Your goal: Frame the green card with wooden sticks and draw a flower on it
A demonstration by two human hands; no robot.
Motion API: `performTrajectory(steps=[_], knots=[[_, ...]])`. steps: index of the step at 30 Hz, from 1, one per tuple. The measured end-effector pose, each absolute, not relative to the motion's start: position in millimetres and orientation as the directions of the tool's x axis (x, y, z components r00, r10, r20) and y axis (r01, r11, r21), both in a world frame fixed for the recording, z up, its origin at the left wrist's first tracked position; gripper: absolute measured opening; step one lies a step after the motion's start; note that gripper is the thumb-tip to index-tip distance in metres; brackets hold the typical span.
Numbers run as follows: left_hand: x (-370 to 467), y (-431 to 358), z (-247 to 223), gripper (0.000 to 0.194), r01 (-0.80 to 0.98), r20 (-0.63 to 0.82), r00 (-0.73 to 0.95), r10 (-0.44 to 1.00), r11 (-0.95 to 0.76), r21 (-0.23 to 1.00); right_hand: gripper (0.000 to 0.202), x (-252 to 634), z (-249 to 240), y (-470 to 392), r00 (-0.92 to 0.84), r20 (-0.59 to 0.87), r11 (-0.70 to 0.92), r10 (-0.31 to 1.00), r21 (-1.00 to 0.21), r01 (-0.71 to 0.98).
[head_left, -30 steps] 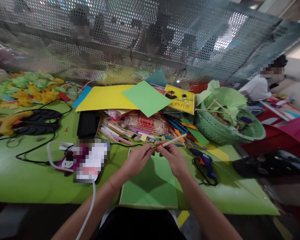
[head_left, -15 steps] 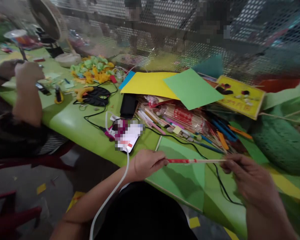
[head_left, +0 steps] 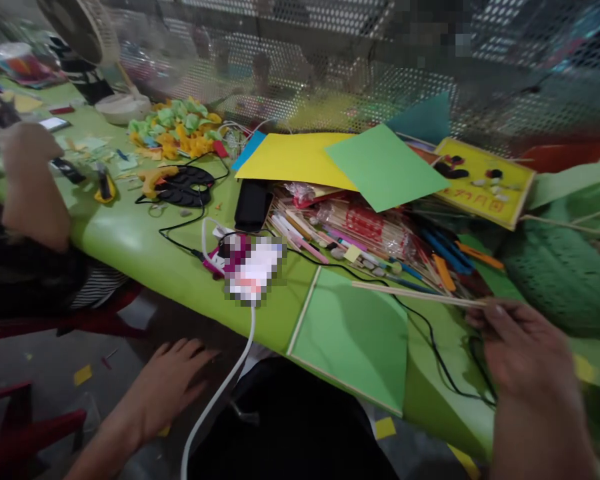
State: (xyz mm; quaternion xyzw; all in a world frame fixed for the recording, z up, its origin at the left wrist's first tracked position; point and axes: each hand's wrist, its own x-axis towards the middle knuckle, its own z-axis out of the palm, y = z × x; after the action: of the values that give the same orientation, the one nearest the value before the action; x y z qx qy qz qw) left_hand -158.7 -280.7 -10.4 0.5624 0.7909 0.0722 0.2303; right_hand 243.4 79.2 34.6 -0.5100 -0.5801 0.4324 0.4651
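Low at the left, my left hand point(head_left: 173, 383) hangs beyond the table's front edge, fingers spread and holding nothing. A blurred clear-tipped object point(head_left: 247, 417) lies below it, against my dark clothing. My right hand point(head_left: 520, 333) pinches a pair of thin wooden sticks point(head_left: 415, 293) by their right ends; they point left over a green paper square point(head_left: 355, 333). Thin sticks line the left and front edges of that square. Behind it spreads a pile of pens and bundled sticks point(head_left: 365, 227).
A phone point(head_left: 255, 270) with a white cable lies left of the square. Black scissors point(head_left: 190, 187), a yellow cutter point(head_left: 105, 185) and a fan point(head_left: 123, 107) are further left. Yellow paper point(head_left: 295, 157) covers the pile's back. Another person's arm point(head_left: 33, 180) rests at far left.
My left hand has let go of the red wrapper end and dropped down left, open. The right hand has moved slightly right with the sticks, whose red wrapper no longer shows.
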Motion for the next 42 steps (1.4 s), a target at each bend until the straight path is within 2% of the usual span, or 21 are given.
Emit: performTrajectory(steps=[1, 2, 6, 9, 12, 15, 17, 19, 22, 25, 27, 30, 32, 34, 35, 37, 39, 42], knots=[[-158.3, -283.8, -11.4, 0.033, 0.884, -0.228, -0.281, 0.932, 0.344, 0.318, 0.032, 240.3, 33.8, 78.4, -0.03, 0.072, 0.076, 0.997, -0.985, 0.154], [-155.7, -283.8, -10.1, 0.035, 0.901, -0.198, -0.232, 0.952, 0.287, 0.325, 0.033, 237.1, 33.0, 77.2, -0.013, 0.056, 0.057, 0.998, -0.99, 0.126], [-124.5, -254.0, 15.6, 0.029, 0.832, -0.133, 0.085, 0.987, 0.003, 0.555, 0.031, 227.3, 28.7, 72.3, -0.028, 0.052, 0.054, 0.998, -0.996, 0.076], [-93.2, -211.7, 43.6, 0.027, 0.738, -0.044, 0.22, 0.975, -0.137, 0.66, 0.03, 225.9, 26.2, 69.1, -0.051, 0.082, 0.084, 0.995, -0.995, 0.054], [-71.1, -165.1, 62.3, 0.025, 0.711, 0.18, 0.168, 0.969, -0.245, 0.659, 0.027, 228.7, 26.5, 64.7, -0.086, 0.104, 0.111, 0.991, -0.99, 0.088], [-58.4, -119.4, 66.2, 0.04, 0.765, 0.353, 0.093, 0.931, -0.294, 0.573, 0.027, 231.9, 29.4, 58.7, -0.129, 0.12, 0.139, 0.984, -0.978, 0.158], [-51.7, -92.5, 61.9, 0.049, 0.809, 0.362, 0.097, 0.927, -0.285, 0.514, 0.025, 232.7, 31.6, 54.3, -0.156, 0.126, 0.154, 0.98, -0.971, 0.183], [-45.5, -71.3, 54.4, 0.047, 0.813, 0.313, 0.126, 0.941, -0.279, 0.511, 0.023, 231.5, 33.2, 50.5, -0.175, 0.133, 0.165, 0.976, -0.969, 0.185], [-39.1, -51.6, 42.6, 0.022, 0.74, 0.239, 0.143, 0.96, -0.264, 0.618, 0.022, 225.6, 33.7, 47.4, -0.178, 0.137, 0.168, 0.974, -0.971, 0.168], [-37.8, -41.5, 36.0, 0.02, 0.625, 0.191, 0.121, 0.974, -0.224, 0.748, 0.028, 216.9, 32.0, 48.6, -0.151, 0.146, 0.161, 0.978, -0.983, 0.091], [-39.4, -36.1, 35.0, 0.021, 0.58, 0.164, 0.101, 0.981, -0.192, 0.792, 0.032, 212.5, 29.8, 51.5, -0.149, 0.153, 0.163, 0.977, -0.985, 0.056], [-44.3, -26.0, 35.5, 0.024, 0.566, 0.16, 0.046, 0.986, -0.158, 0.809, 0.032, 211.1, 27.1, 56.8, -0.177, 0.152, 0.168, 0.972, -0.983, 0.078], [-47.8, -18.1, 35.4, 0.023, 0.617, 0.169, 0.019, 0.985, -0.145, 0.773, 0.027, 212.1, 27.8, 59.2, -0.211, 0.17, 0.2, 0.962, -0.971, 0.13], [-49.8, -10.1, 35.0, 0.023, 0.692, 0.164, 0.023, 0.986, -0.134, 0.709, 0.019, 211.7, 31.7, 59.9, -0.284, 0.276, 0.353, 0.918, -0.895, 0.272], [-49.8, -6.4, 34.9, 0.023, 0.72, 0.158, 0.034, 0.987, -0.134, 0.681, 0.015, 210.3, 34.8, 59.6, -0.342, 0.347, 0.464, 0.873, -0.806, 0.366], [-47.8, 0.4, 35.2, 0.023, 0.746, 0.153, 0.059, 0.986, -0.145, 0.65, 0.011, 205.1, 41.9, 58.1, -0.49, 0.449, 0.663, 0.747, -0.55, 0.507], [-45.1, 6.8, 36.6, 0.022, 0.759, 0.156, 0.079, 0.985, -0.161, 0.631, 0.012, 198.1, 48.3, 56.7, -0.599, 0.467, 0.758, 0.651, -0.35, 0.551], [-46.0, 18.1, 40.0, 0.021, 0.794, 0.164, 0.066, 0.984, -0.152, 0.589, 0.019, 190.3, 51.9, 58.4, -0.667, 0.452, 0.798, 0.592, -0.219, 0.561]])
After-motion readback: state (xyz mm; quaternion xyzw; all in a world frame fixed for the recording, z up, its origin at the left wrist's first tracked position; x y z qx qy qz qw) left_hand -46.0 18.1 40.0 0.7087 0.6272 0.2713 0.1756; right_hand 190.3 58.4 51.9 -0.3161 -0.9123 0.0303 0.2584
